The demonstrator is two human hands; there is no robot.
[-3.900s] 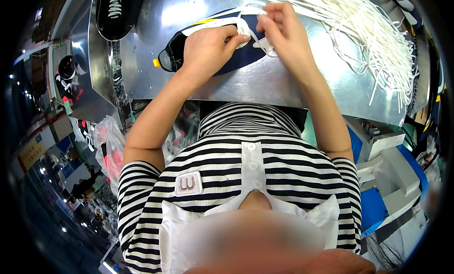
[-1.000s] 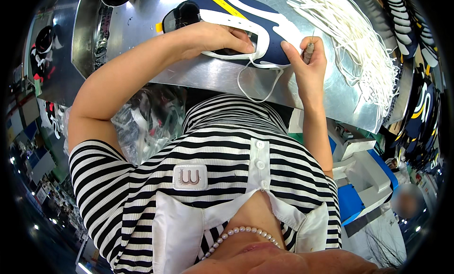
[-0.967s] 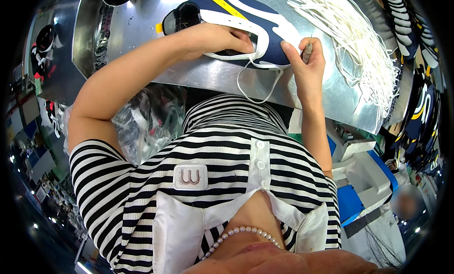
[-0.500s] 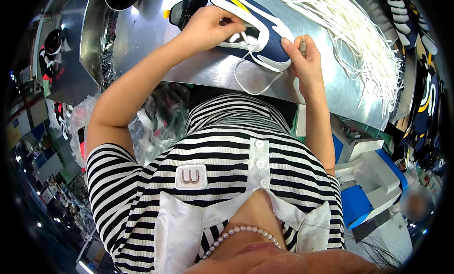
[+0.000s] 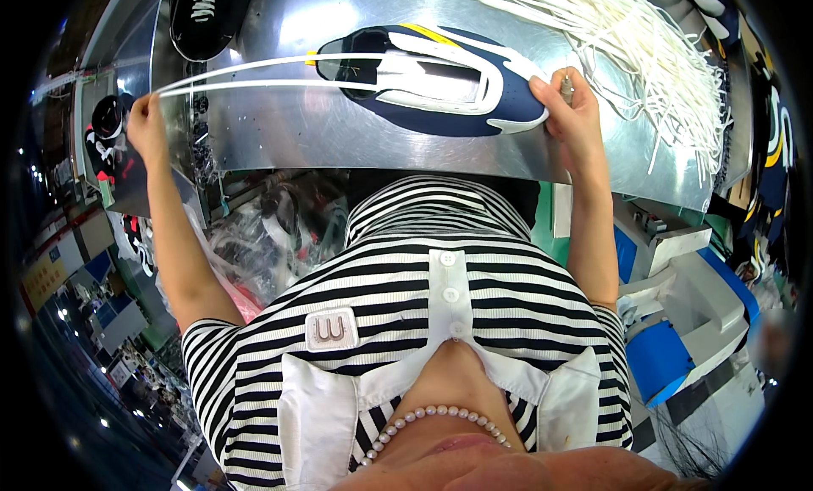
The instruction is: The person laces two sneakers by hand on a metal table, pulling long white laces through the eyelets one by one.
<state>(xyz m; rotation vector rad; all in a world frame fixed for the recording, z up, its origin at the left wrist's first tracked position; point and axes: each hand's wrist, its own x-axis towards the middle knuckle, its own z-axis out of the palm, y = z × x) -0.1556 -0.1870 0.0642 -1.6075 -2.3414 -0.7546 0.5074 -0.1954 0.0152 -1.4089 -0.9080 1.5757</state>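
A navy shoe upper [image 5: 518,91] with white overlays and a yellow stripe lies on the metal table, its toe to the right. Both strands of a white shoelace [image 5: 246,65] run from its throat, taut, out past the heel to the far left. My left hand [image 5: 148,131] is closed on their ends, beyond the table's left edge. My right hand [image 5: 576,114] grips the toe with the thumb on top. Also held in its fingers is an awl [image 5: 566,88] with a short tan handle; its point is hard to see now.
A large heap of white laces [image 5: 644,76] covers the table's right part. A black shoe [image 5: 203,21] stands at the back left. Plastic bags [image 5: 271,228] hang below the front edge, and a grey and blue machine [image 5: 677,321] is at my right.
My left hand has gone from inside the shoe's throat far to the left, drawing the lace into two straight strands. The loop at the front has vanished. The shoe sits slightly lower and further right.
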